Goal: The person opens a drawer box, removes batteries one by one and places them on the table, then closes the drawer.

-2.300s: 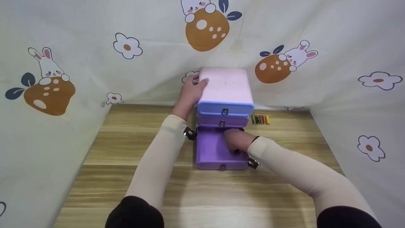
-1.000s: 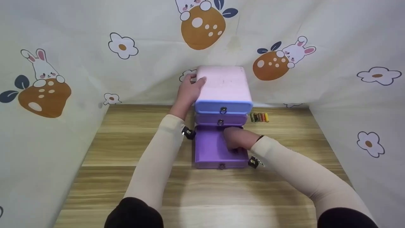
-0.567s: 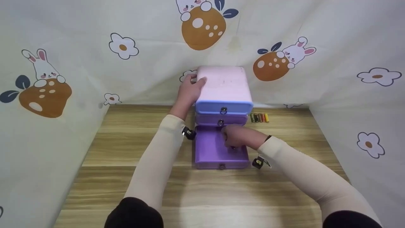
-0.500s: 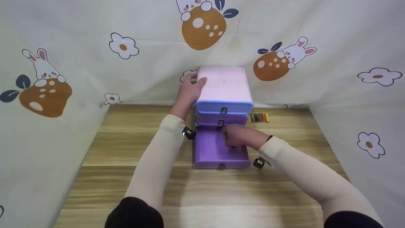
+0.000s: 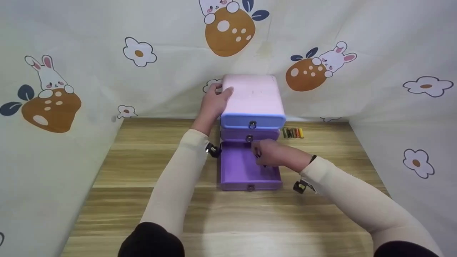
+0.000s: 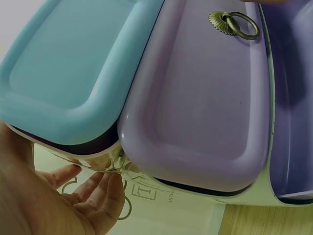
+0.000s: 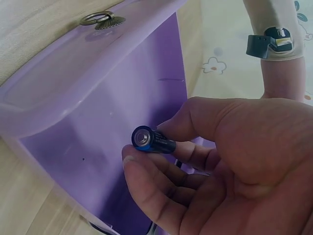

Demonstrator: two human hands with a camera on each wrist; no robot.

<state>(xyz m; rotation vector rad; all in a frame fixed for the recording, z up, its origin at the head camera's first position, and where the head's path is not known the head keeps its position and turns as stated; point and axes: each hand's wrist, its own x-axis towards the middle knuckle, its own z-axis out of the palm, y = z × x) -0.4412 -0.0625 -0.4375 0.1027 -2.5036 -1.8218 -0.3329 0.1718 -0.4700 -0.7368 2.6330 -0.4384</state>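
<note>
A small drawer cabinet [image 5: 254, 94] with a pale pink top stands at the back. Its bottom purple drawer [image 5: 237, 167] is pulled out; the blue drawer [image 5: 237, 121] and the middle purple drawer [image 5: 232, 135] are closed. Over the pulled-out drawer, my right hand [image 5: 275, 153] pinches a dark battery [image 7: 155, 141] with a blue band between thumb and fingers, its metal end showing in the right wrist view. My left hand [image 5: 214, 103] rests at the cabinet's left edge, thumb on the top, other fingers [image 6: 100, 196] along the side.
On the wooden table [image 5: 150, 171], several batteries [image 5: 293, 132] of different colours lie in a row right of the cabinet. Patterned cloth [image 5: 178, 89] hangs behind the table and along both sides. Ring handles such as the brass ring [image 6: 243, 25] stick out from the drawer fronts.
My right hand has drawn slightly to the right from lower in the drawer, its fingers coming more into sight. The left hand keeps its place on the cabinet.
</note>
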